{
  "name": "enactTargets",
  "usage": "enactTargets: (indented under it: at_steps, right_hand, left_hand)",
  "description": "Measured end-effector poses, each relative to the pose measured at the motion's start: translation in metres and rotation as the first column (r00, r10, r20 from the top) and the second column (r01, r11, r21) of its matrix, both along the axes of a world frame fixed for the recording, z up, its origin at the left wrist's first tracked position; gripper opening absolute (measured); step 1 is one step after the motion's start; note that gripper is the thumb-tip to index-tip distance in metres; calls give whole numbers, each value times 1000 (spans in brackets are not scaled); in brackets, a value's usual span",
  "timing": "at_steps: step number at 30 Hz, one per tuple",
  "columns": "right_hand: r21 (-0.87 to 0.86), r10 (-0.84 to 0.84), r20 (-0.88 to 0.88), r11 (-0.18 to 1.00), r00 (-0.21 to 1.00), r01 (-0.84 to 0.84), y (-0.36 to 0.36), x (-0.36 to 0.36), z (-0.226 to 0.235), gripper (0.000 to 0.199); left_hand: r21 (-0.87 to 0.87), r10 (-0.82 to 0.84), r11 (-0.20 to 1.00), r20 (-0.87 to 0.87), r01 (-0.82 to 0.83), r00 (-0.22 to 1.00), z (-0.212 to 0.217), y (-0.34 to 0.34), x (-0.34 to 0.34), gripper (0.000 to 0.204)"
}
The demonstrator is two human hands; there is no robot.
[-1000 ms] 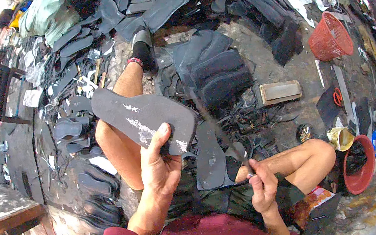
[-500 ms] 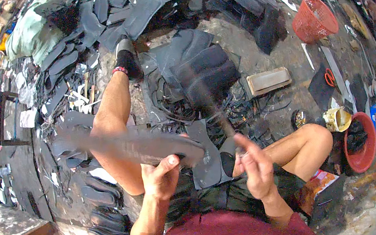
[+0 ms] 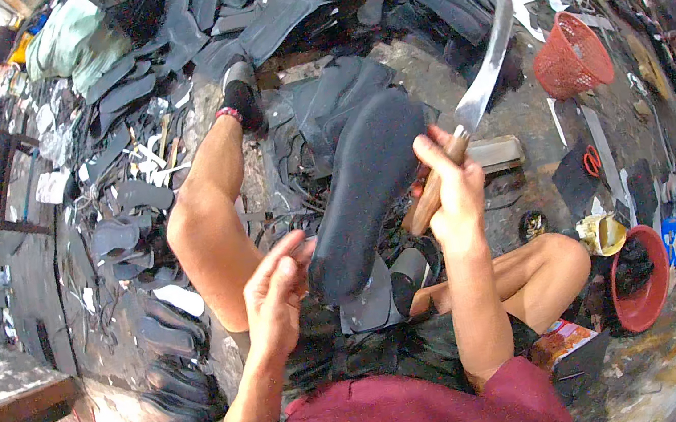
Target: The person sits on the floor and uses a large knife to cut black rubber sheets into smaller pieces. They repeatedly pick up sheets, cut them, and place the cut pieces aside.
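A long black shoe sole (image 3: 368, 178) is held up slantwise in front of me, its wide end up and to the right. My right hand (image 3: 455, 190) is wrapped round the wooden handle of a knife (image 3: 486, 85) with a curved blade, which points up and away. The fingertips of that hand also meet the sole's right edge. My left hand (image 3: 277, 299) is beside the sole's narrow lower end, fingers stretched out and thumb apart. Whether its fingertips touch the sole I cannot tell. Black cut sheets (image 3: 344, 92) lie on the floor beyond the sole.
Heaped black sole pieces (image 3: 269, 24) cover the far floor. More soles (image 3: 170, 335) are stacked left of my leg. At the right are a red basket (image 3: 571, 57), a pale block (image 3: 495, 154), orange-handled scissors (image 3: 592, 162), a yellowish container (image 3: 600, 234) and a red basin (image 3: 642, 293).
The sole has swung from my left hand's grip to upright before me, meeting my right fingers. My left hand has loosened. The knife, blurred earlier, has risen to the right with my right hand.
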State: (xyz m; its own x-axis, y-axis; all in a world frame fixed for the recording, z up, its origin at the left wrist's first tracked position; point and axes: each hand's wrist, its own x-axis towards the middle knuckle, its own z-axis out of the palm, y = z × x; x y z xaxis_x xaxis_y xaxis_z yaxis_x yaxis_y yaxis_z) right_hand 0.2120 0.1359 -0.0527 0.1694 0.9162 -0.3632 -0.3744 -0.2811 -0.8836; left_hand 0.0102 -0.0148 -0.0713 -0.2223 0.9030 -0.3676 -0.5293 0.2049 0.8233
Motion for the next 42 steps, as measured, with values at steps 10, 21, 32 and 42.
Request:
enactTargets:
  at_steps: [10, 21, 32, 42]
  right_hand:
    - [167, 151, -189, 979, 970, -119, 12, -2, 14, 42]
    - [-241, 453, 366, 890, 813, -387, -115, 36, -112, 22]
    - [-400, 614, 318, 778, 722, -485, -131, 31, -128, 29]
    - [-281, 445, 361, 890, 819, -360, -142, 41, -104, 33]
  left_hand:
    - [-38, -224, 972, 130, 231, 966, 5, -7, 6, 50]
    - [82, -89, 995, 358, 64, 930, 10, 0, -9, 44]
    - [237, 555, 768, 219, -595, 803, -2, 64, -142, 34]
    - [-322, 823, 562, 304, -762, 479, -149, 214, -311, 49]
